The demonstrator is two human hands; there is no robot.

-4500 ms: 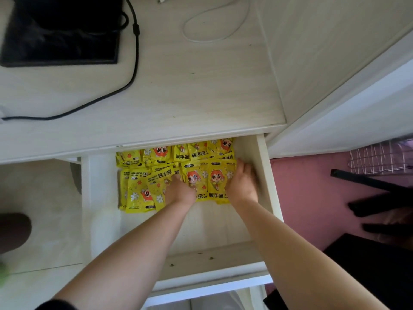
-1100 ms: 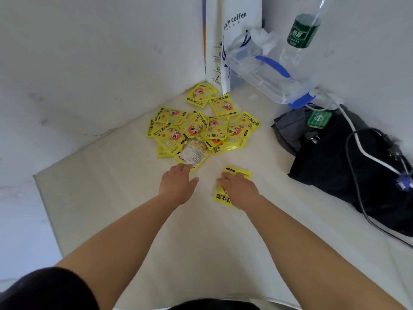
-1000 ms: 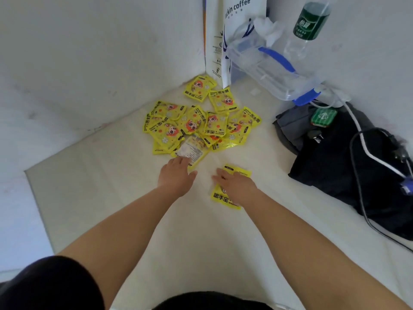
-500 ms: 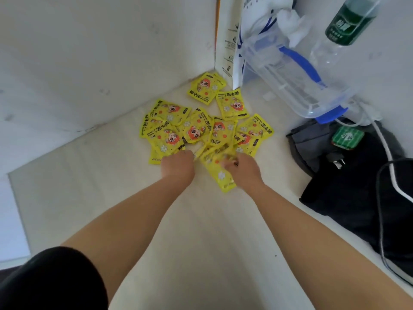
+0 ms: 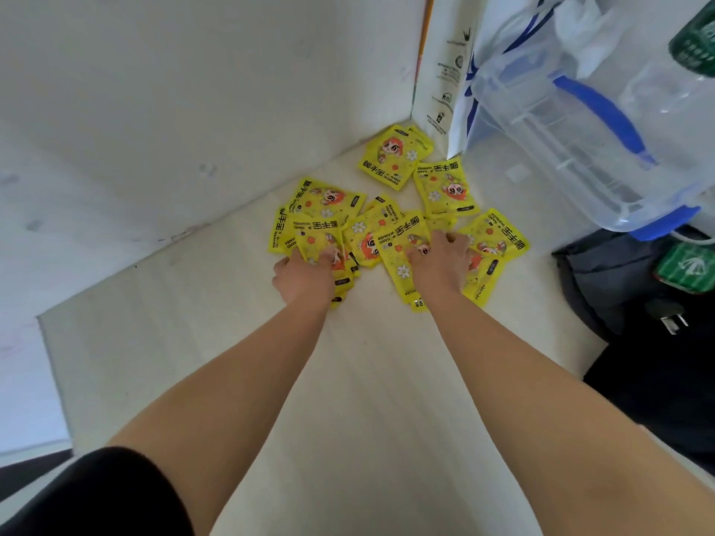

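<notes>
The yellow hand-warmer packets (image 5: 387, 234) lay in a loose, overlapping heap on the pale desktop (image 5: 367, 381), close to the corner where two white walls met. The left hand (image 5: 305, 274) was at the heap's near-left edge. Its thumb pressed on top of the left packet (image 5: 315, 236) and its fingers curled under, so it was pinching that packet. The right hand (image 5: 439, 263) sat palm down on the near-right part of the heap with its fingers bent. It was gripping the flowered packet (image 5: 400, 265), whose near end stuck out towards the person beside the wrist. More packets fanned out just beyond both sets of knuckles, touching the hands. The two far packets (image 5: 394, 156) lay well apart from both hands, at the foot of a white paper bag (image 5: 439, 71). A clear plastic box (image 5: 561, 148) with a blue handle stood right of that bag, and a black bag (image 5: 638, 303) lay at the desktop's right side
</notes>
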